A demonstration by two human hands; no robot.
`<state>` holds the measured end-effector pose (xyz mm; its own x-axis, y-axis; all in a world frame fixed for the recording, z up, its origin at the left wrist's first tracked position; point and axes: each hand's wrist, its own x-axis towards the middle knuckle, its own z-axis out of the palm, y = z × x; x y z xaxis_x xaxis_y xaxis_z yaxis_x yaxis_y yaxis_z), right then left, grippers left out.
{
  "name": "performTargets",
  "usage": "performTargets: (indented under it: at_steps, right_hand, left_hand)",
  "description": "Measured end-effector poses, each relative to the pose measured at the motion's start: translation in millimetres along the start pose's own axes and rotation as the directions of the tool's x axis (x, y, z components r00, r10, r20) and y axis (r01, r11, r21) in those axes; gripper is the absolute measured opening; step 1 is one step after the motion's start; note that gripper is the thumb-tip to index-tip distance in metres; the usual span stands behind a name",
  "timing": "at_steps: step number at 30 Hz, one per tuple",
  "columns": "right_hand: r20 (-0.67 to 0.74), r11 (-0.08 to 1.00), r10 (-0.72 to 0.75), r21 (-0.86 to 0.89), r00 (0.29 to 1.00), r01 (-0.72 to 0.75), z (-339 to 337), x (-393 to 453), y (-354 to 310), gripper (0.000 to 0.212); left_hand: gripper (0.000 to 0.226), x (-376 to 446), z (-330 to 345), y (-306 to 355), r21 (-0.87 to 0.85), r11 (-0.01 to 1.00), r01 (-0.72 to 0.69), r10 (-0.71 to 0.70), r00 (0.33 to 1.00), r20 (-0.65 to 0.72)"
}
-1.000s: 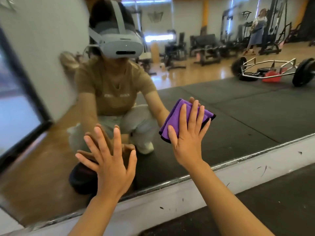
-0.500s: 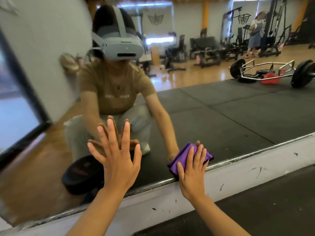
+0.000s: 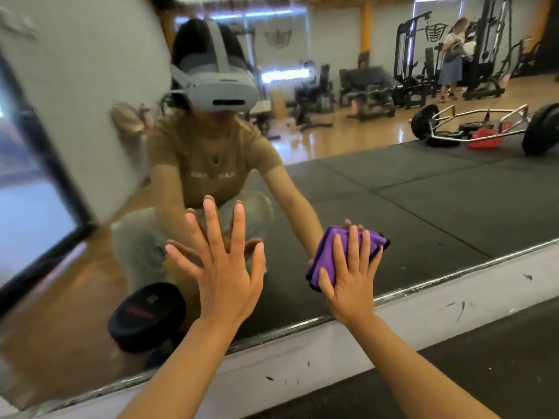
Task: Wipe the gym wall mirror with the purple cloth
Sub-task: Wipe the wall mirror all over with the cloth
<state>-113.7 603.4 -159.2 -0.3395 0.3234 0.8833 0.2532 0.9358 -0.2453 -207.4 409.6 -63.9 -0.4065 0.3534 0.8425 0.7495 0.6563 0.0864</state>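
— Wiping under way, judging by the pose: mirror fills most of the view, cloth flat against its lower part, just above the bottom edge.

— Done so far?

— Hard to tell. No streaks, no wet trail, no clear line between wiped and unwiped glass. Probably low on the pane at present, with the upper stretch and the far right likely left to cover.

— And the room?

— Seen only as reflection: black mats nearest, wood floor beyond, racks and benches at the back, a trap bar with plates lying on the right. Reflected too, low and left, a dark dumbbell. Below the glass, a white ledge, scuffed with dark marks, then more black matting.

— Hands?

— Right hand spread flat, fingers straight, pressing the folded purple cloth onto the glass; nothing gripped, only pressed. Left hand open wide, fingers splayed, palm toward the mirror beside the cloth, holding nothing; looks braced on the glass, fingertips meeting their reflection.

— Risk?

— Fresh prints from that bare palm, perhaps.
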Motion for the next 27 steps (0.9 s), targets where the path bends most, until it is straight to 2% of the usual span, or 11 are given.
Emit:
performTargets:
  at_steps: [4,10,13,15,20,23,27]
  right_hand:
    - [0.178,0.999,0.042,-0.021,0.983,-0.039,12.4,-83.8,26.2,0.061]
    - [0.246,1.0,0.023,0.001,0.969,-0.024,9.4,-80.1,35.3,0.06]
    - [0.159,1.0,-0.013,0.006,0.987,0.012,-0.9,-34.8,38.9,0.06]
    - [0.075,0.995,-0.092,-0.025,0.993,0.094,-13.3,12.7,34.0,0.061]
    - [-0.066,0.959,-0.261,-0.13,0.963,0.251,-43.0,115.0,4.2,0.068]
    - [-0.106,0.958,-0.27,-0.125,0.957,0.257,-47.9,130.7,-3.0,0.078]
    - [-0.154,0.958,-0.27,-0.142,0.95,0.249,-35.7,105.0,5.6,0.082]
  left_hand:
    - [0.071,1.1,2.1,-0.5,0.025,1.0,-0.007,0.007,1.0,0.008]
    - [0.075,0.2,5.1,-4.5,0.062,0.998,-0.022,0.021,0.999,0.028]
    - [0.076,1.1,5.9,-3.8,0.072,0.997,-0.02,0.018,1.0,0.024]
    - [0.076,1.6,5.5,-3.3,0.072,0.997,-0.019,0.018,1.0,0.02]
    - [0.075,2.1,6.2,-3.2,0.076,0.997,-0.017,0.016,1.0,0.012]
    - [0.074,2.2,5.9,-2.5,0.084,0.996,-0.019,0.017,1.0,0.015]
    - [0.074,2.2,5.3,-2.9,0.089,0.996,-0.021,0.02,1.0,0.017]
